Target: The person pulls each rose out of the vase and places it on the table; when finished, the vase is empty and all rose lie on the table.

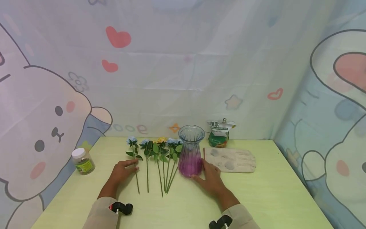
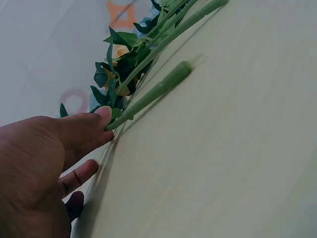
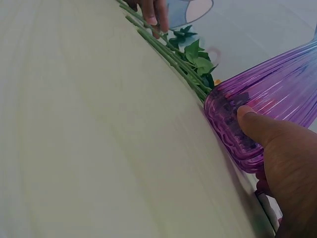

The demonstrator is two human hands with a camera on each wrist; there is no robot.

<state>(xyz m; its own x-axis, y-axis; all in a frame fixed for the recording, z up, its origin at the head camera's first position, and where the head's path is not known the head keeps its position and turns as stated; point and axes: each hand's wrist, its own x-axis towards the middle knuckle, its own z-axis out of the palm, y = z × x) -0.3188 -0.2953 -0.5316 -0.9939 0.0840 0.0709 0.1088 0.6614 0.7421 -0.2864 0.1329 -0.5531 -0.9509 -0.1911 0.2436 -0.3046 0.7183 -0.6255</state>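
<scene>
At the left of a row of artificial flowers, my left hand [image 1: 122,172] pinches the stem of a blue artificial flower [image 1: 132,140] between thumb and finger. The left wrist view shows that green stem [image 2: 153,95] lying just over the table, its cut end pointing away from the hand. Several more flowers, blue ones and a yellow flower [image 1: 162,140], lie side by side to its right. A ribbed glass vase [image 1: 191,148], blue above and purple below, stands upright beside them. Around its lower part my right hand [image 1: 211,180] grips, the thumb [image 3: 255,124] on the near side.
A jar with a white lid [image 1: 83,161] stands at the table's left edge. Behind the vase's right side is a clipped green-and-white bag [image 1: 219,135]. Pale gloves [image 1: 240,160] lie flat right of the vase, a thin brown stick [image 1: 204,153] by them. A printed curtain [image 1: 177,79] hangs behind.
</scene>
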